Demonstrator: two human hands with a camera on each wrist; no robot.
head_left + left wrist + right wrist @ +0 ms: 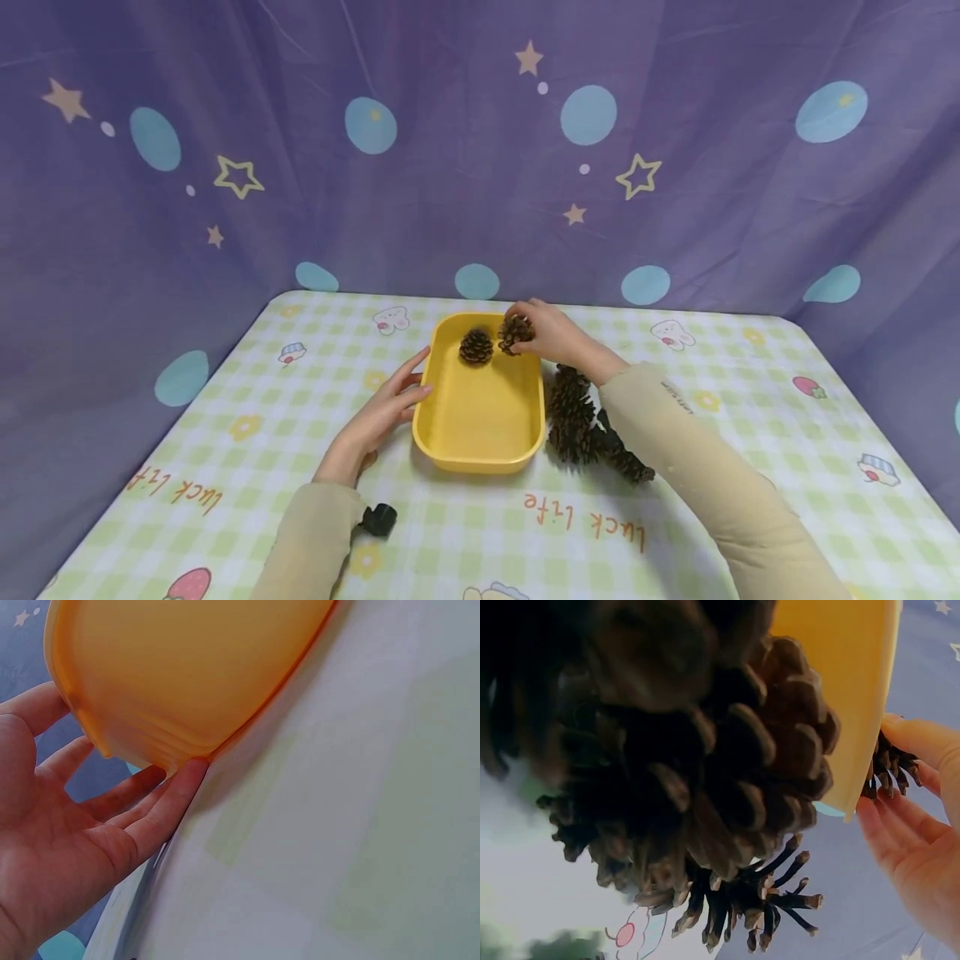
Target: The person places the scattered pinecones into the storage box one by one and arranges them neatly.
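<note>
A yellow rectangular tub [480,417] stands on the table, and one small pine cone [476,347] lies inside near its far end. My right hand [553,332] holds another pine cone [517,332] between thumb and fingers at the tub's far right corner; the right wrist view shows this pine cone [891,766] partly hidden by the tub's wall. At the tub's left side, my left hand [387,410] touches the wall with extended fingers. In the left wrist view, the fingertips of the left hand [82,817] rest against the tub's outside [187,675].
Several larger dark pine cones [573,417] lie in a pile right of the tub, under the right forearm. They fill much of the right wrist view [742,750]. A checked cloth [300,417] covers the table, and a purple curtain [480,167] hangs behind it.
</note>
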